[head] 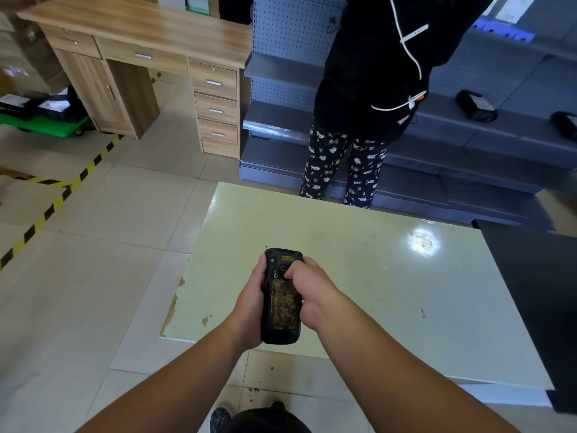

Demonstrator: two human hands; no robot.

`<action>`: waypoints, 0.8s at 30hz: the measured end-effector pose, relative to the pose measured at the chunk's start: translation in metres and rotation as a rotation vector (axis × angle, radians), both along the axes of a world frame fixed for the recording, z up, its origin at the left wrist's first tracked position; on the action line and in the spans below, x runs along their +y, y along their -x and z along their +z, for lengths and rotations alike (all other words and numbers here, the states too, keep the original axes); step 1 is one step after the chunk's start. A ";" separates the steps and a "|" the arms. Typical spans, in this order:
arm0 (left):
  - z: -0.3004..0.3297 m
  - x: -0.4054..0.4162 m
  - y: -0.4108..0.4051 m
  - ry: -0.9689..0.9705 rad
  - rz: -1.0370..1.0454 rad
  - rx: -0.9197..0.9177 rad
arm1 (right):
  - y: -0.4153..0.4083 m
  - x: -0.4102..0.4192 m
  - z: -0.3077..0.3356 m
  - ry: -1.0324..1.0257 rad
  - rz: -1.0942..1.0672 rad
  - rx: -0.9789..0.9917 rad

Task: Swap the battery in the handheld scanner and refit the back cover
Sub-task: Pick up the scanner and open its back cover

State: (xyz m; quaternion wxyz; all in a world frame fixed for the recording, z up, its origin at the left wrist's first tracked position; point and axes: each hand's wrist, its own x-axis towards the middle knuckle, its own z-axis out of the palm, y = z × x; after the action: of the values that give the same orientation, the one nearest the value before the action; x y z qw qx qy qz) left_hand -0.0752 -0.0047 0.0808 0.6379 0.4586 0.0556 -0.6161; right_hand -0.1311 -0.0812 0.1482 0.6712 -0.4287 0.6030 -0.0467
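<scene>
Both hands are on the scanner (282, 296), held back-up over the table (374, 276). The left hand (249, 303) wraps round its side to steady it, while the right hand (307, 292) curls over the other edge, fingertips (288, 273) near the latch, probably to free the back cover.

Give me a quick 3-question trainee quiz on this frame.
1. True or false: the scanner lies flat on the table.
2. Which hand has its fingers at the scanner's upper back? A) left hand B) right hand
3. Fill in: the scanner's ____ side faces the camera.

Key: 1 false, both hands hold it above the table's near edge. 2 B. 3 back.
</scene>
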 end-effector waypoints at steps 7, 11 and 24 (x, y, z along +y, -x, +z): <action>-0.002 0.001 0.003 0.015 -0.056 0.003 | 0.006 -0.003 0.002 -0.049 -0.069 -0.009; -0.005 0.002 0.006 0.014 -0.048 0.028 | 0.015 -0.006 0.003 -0.095 -0.141 -0.034; -0.003 -0.011 0.005 -0.017 0.049 0.130 | 0.029 0.010 -0.007 0.719 0.404 0.223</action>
State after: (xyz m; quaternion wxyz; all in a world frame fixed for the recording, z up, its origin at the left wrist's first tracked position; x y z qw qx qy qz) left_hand -0.0806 -0.0159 0.0783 0.6441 0.4216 0.1133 -0.6281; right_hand -0.1603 -0.0715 0.1417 0.4052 -0.7474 0.5211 -0.0747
